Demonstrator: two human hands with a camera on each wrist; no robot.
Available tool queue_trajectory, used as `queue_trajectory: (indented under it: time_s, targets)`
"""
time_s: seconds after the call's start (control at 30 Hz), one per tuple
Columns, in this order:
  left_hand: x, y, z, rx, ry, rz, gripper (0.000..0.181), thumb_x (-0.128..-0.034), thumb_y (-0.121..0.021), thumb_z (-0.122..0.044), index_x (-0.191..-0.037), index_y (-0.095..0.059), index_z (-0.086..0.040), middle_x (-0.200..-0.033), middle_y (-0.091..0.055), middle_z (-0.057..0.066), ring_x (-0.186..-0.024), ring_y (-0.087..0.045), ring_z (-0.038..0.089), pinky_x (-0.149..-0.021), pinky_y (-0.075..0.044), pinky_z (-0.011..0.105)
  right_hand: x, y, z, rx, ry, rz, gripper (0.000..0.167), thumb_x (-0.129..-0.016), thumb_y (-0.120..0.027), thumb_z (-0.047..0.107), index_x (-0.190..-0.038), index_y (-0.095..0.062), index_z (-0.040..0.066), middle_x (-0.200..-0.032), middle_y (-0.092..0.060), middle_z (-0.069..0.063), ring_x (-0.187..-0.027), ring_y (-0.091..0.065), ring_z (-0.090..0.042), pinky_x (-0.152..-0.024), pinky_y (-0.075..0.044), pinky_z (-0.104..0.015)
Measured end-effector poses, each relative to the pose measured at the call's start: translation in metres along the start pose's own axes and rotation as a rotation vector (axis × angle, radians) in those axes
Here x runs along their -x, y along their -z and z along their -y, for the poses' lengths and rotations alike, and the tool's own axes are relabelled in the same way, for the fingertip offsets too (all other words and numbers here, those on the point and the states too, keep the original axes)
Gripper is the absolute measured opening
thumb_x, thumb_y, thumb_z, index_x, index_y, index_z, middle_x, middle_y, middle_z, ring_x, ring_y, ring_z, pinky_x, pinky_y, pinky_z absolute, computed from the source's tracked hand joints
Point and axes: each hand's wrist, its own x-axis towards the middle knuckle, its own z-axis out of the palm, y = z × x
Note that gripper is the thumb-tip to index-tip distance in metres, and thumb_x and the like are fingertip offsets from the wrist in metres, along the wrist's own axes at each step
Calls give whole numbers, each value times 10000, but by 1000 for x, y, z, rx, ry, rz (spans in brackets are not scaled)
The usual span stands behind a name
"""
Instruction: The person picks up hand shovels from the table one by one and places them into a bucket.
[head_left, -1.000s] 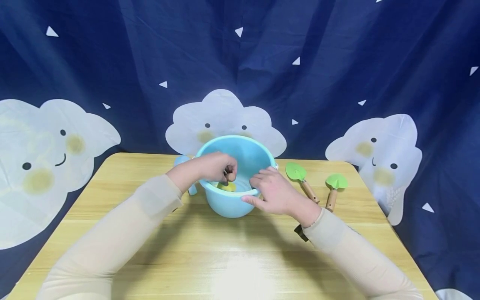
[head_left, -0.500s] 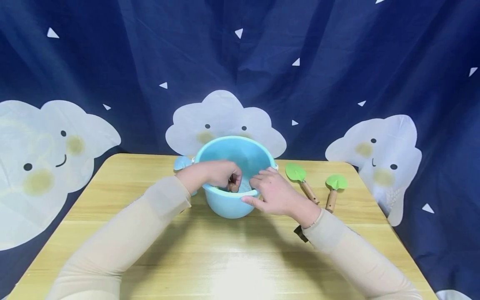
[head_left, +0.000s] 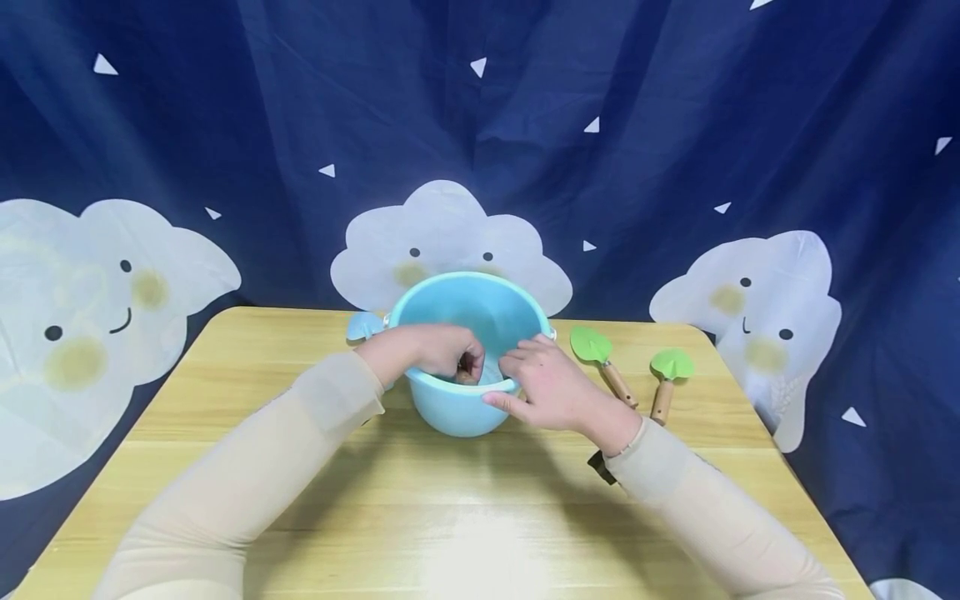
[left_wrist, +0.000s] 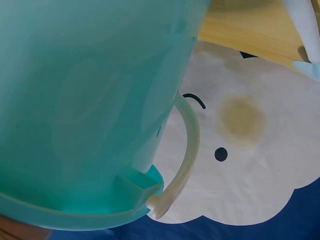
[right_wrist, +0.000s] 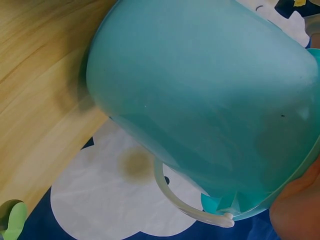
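Observation:
A light blue bucket (head_left: 461,412) with a white handle (right_wrist: 185,207) stands upright at the middle of the table. My left hand (head_left: 444,348) reaches over its left rim, fingers curled down inside. A small tan bit shows under those fingers; I cannot tell whether it is a fingertip or a held thing. My right hand (head_left: 551,381) grips the front right rim, thumb outside and fingers over the edge. Both wrist views show mostly the bucket's outer wall; the left hand's fingertips are hidden there.
Two small green trowels with wooden handles, one nearer (head_left: 604,358) and one farther right (head_left: 670,375), lie right of the bucket. A light blue tool (head_left: 363,325) lies at its left, partly covered by my left arm. A dark blue cloud-patterned curtain (head_left: 630,150) hangs behind the wooden table (head_left: 315,517).
My left hand has gone lower into the bucket and a little right, and the yellow thing seen under it is now hidden. The right hand has stayed on the rim.

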Motion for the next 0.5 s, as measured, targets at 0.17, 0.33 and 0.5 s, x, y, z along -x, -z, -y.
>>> queue_trajectory:
  time_s: [0.17,0.33,0.5]
  targets:
    - [-1,0,1,-2,2,22,367,-817,-515,193,-893,-704,-112,-881,-649,-16,-845,-573,122,-805,-490,250,0,0,0,-2,0,6,708,-987,-203,711,-716,-531,145,-683,-448,87,-671,-400,-135,-746,-342,-332]
    - [-1,0,0,-11,8,42,313,-839,-536,161,-889,-689,-107,-874,-642,-10,-844,-571,120,-800,-479,242,0,0,0,1,4,6,731,-986,-196,713,-717,-544,129,-678,-433,88,-666,-391,-137,-740,-338,-335]
    - [-2,-1,1,-46,16,65,314,-831,-518,168,-874,-657,-110,-855,-613,-6,-804,-535,125,-743,-445,228,-1,0,0,7,3,9,728,-986,-194,713,-711,-537,132,-671,-421,87,-665,-388,-137,-741,-336,-335]
